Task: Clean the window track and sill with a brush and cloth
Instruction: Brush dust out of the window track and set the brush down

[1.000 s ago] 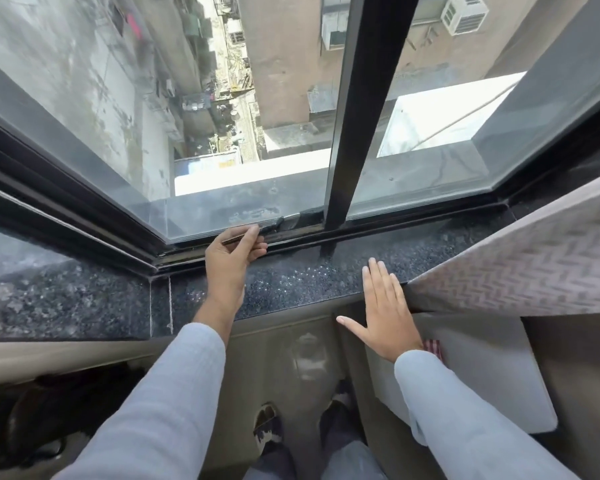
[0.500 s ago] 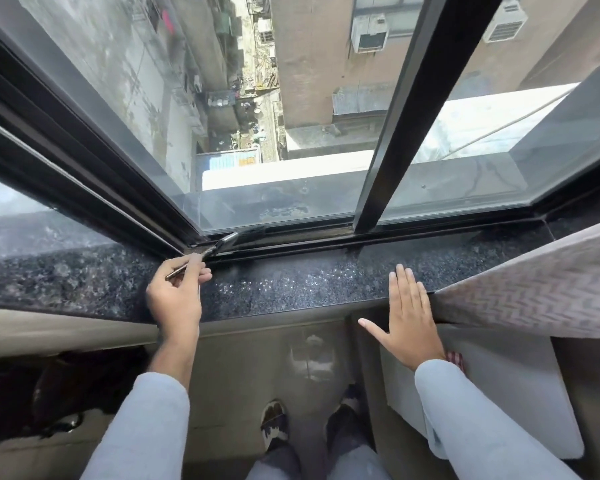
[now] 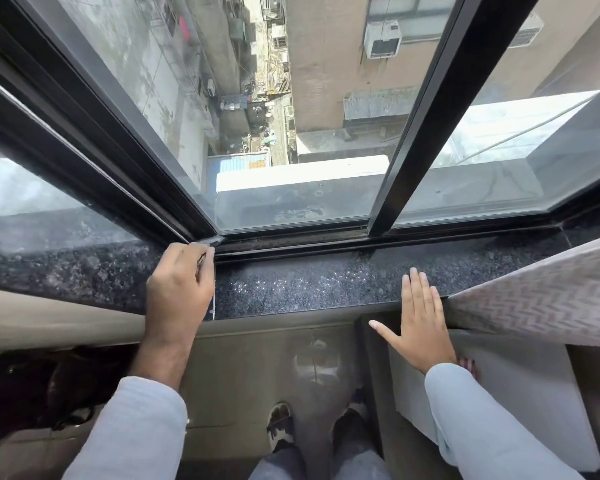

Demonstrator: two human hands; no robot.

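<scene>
My left hand is closed around a thin brush; only its pale bristle end and a sliver of handle show past my fingers. The bristles sit in the left corner of the dark window track. A speckled black granite sill runs below the track. My right hand lies flat with fingers spread on the sill's front edge, holding nothing. No cloth can be made out, apart from a small red striped scrap beside my right wrist.
A black vertical window bar splits the glass panes above the track. A patterned curtain hangs over the sill at right, above a white board. A dark bag lies at lower left. My feet stand on the tiled floor.
My left hand has slid the brush leftwards along the track from near the middle bar to the left corner. The right hand has stayed flat on the sill.
</scene>
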